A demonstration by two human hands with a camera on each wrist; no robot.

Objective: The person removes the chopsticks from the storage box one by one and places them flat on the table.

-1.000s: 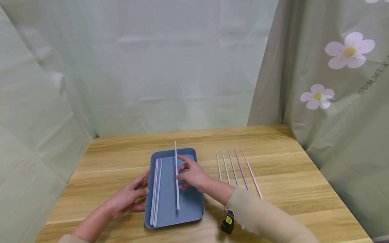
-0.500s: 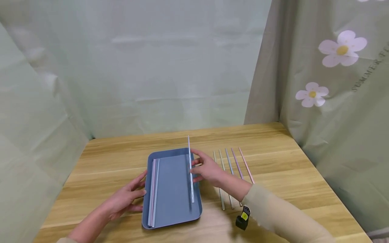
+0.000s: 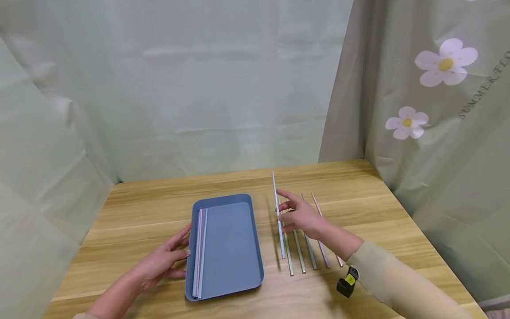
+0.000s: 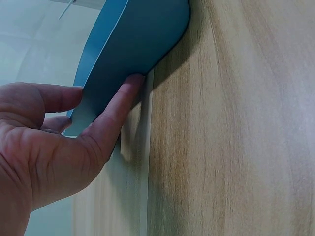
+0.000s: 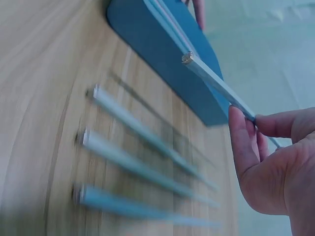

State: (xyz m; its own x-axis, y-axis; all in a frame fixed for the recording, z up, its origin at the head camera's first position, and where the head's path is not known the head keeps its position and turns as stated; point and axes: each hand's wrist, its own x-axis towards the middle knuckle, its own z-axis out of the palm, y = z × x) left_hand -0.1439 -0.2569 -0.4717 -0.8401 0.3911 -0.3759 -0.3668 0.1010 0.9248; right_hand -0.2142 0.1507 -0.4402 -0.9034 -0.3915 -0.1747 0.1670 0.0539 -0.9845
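My right hand (image 3: 300, 217) pinches a long thin pale blue stick (image 3: 280, 241) between thumb and fingertips, above the table to the right of the tray. Its near end, with a speckled face, points toward the right wrist camera (image 5: 187, 58). Several similar pastel sticks (image 3: 299, 252) lie side by side beneath and beyond this hand, partly hidden by it. My left hand (image 3: 159, 263) touches the left outer wall of the blue-grey tray (image 3: 231, 248) with its fingers extended. Along the tray's left inner side lie several pale and pinkish sticks (image 3: 200, 252).
The wooden table (image 3: 139, 208) meets a pale fabric backdrop (image 3: 239, 88) at its back edge. A flower-printed curtain (image 3: 450, 177) hangs along the right side. A black device (image 3: 346, 285) is strapped at my right wrist.
My right hand has carried the stick rightward from over the tray, past its right rim, to beside the row of sticks. The left hand has stayed at the tray's left wall.
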